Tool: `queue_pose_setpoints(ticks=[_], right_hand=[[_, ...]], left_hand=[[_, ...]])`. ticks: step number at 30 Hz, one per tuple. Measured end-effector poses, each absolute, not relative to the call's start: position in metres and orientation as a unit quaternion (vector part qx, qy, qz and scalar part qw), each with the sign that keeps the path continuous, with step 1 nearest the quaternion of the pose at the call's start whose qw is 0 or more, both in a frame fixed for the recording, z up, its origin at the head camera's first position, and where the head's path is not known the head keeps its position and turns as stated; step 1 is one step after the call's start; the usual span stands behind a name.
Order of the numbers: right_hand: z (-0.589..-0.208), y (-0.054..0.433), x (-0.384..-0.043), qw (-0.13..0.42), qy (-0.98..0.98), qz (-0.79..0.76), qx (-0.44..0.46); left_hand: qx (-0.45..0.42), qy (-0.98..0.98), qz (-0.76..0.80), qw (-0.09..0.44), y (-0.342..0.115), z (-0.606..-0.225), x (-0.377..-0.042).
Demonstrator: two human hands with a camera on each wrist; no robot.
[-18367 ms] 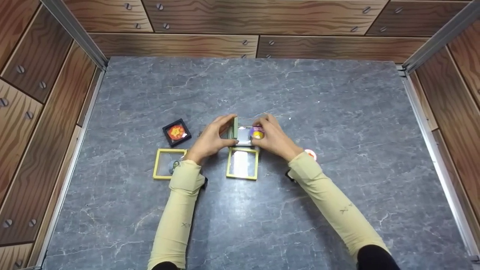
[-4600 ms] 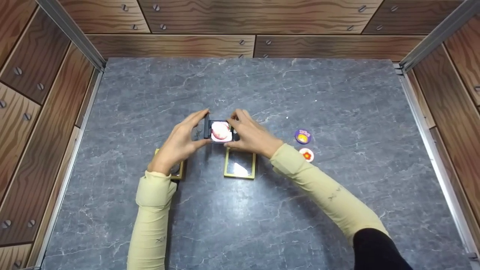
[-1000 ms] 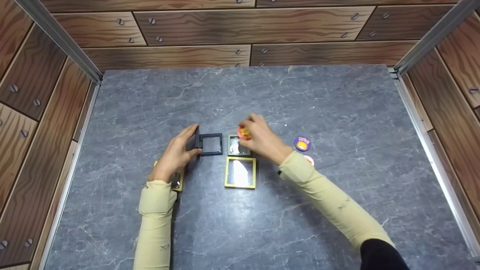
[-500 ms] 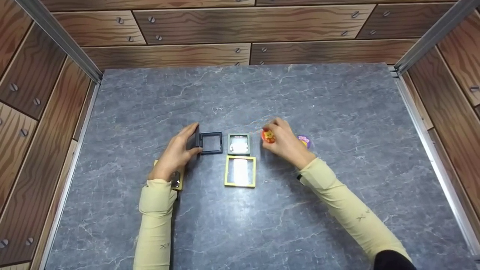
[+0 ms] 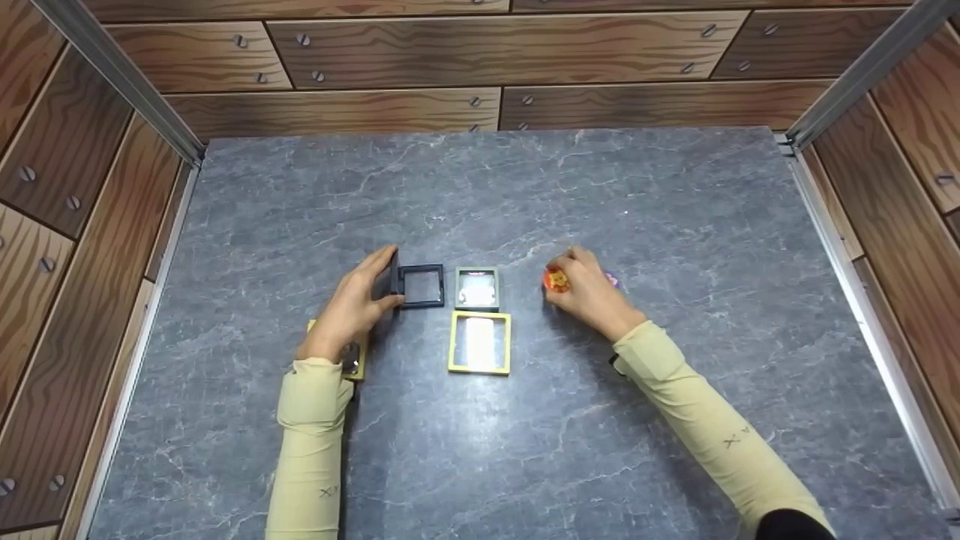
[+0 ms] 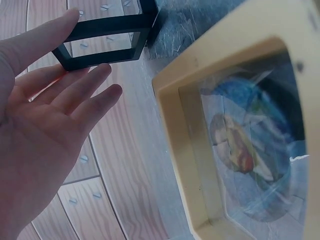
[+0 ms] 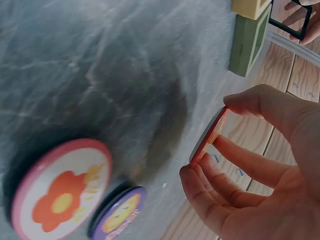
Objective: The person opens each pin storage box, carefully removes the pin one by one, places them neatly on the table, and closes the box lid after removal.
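Note:
My left hand (image 5: 349, 304) pinches the raised half of a hinged black display frame (image 5: 424, 305) between thumb and fingers. The frame's other half lies flat on the table, nothing in it. In the left wrist view the upright black half (image 6: 105, 60) meets the thumb and fingertips. My right hand (image 5: 596, 300) pinches a round red-orange badge (image 5: 556, 280) with a yellow star by its edge. Seen from the right wrist, that badge (image 7: 209, 135) is edge-on above the tabletop. Close by lie a purple-rimmed badge (image 7: 120, 212) and a pink-rimmed flower badge (image 7: 62, 195).
A shut green frame (image 5: 477, 308) stands right of the black one, with a yellow frame (image 5: 480, 370) directly in front. Another yellow frame (image 6: 175, 120), holding a blue round piece, is partly under my left wrist. Wood-patterned walls (image 5: 390, 52) border the grey table.
The badge seen in the black frame earlier is now out, in my right hand. Over the last second that hand has carried it right, past the green frame. The left hand stays put.

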State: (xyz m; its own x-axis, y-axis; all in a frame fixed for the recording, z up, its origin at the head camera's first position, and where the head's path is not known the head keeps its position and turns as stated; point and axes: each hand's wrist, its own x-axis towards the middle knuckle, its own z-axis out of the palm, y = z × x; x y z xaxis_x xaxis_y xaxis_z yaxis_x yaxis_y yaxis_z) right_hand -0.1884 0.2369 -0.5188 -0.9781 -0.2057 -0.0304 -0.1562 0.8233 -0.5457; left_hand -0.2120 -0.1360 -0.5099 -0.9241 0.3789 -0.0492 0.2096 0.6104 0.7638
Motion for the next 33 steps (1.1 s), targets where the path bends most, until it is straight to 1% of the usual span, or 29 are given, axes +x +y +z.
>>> queue_pose_setpoints(ticks=[5,11,23,33], right_hand=[[-0.5220,0.2392,-0.1879,0.040,0.954,-0.280,-0.096],[-0.5247,0.2390,-0.1890,0.054,0.955,-0.277,-0.095],[-0.5293,0.2391,-0.1864,0.061,0.957,-0.266,-0.093],[-0.5270,0.2381,-0.1870,0.073,0.956,-0.268,-0.089]], left_hand=[[0.167,0.889,0.414,0.104,-0.1354,-0.5094,-0.2117],[0.163,0.889,0.415,0.108,-0.1356,-0.5073,-0.2108],[0.165,0.894,0.401,0.113,-0.1361,-0.5072,-0.2104],[0.172,0.895,0.397,0.108,-0.1365,-0.5081,-0.2115]])
